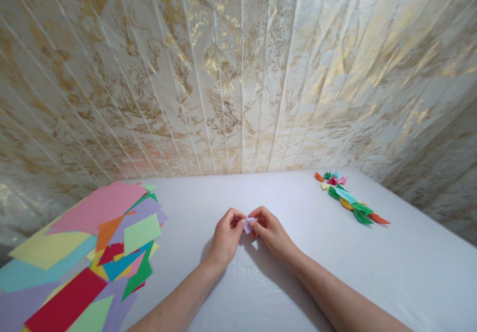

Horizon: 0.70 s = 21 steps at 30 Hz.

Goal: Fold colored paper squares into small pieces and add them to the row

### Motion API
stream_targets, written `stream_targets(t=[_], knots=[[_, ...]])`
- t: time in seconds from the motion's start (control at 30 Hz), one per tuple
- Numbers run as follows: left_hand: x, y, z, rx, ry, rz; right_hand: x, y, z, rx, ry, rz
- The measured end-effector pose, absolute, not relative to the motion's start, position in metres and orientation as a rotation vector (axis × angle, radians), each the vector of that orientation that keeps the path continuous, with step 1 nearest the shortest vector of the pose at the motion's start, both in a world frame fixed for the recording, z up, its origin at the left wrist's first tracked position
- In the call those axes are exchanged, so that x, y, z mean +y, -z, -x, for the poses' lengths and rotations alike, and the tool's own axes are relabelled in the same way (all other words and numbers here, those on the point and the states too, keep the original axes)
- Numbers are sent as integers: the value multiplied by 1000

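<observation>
"Small folded lilac paper piece (248, 227): how is it held?"
"Pinched between fingertips of left hand (225, 235) and right hand (271, 230), over the white tabletop (242, 292)."
"Around the grip?"
"Flat multicoloured paper sheets (111, 252) are heaped leftward; folded colourful paper shapes (346, 195) are laid beyond, rightward."

Light: bright, diffuse | Glare: metallic glints on curtain (242, 73), brightest upper centre and upper right; lower right side dim | Shadows: soft-edged, on worktop (194, 198) beside both forearms (335, 282) | Lens: wide-angle stretch towards edges, fine detail slightly soft
</observation>
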<state>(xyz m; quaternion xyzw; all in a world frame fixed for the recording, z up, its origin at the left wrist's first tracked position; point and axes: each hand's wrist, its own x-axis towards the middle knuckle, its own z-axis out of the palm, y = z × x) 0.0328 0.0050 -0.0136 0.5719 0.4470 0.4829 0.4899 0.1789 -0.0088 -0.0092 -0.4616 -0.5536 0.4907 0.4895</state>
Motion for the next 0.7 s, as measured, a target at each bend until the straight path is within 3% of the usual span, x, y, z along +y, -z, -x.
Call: stream_targets(t=[0.7], knots=[[3, 14, -32, 1113, -1077, -1515, -8, 16, -182, -1432, -1113, 1195]])
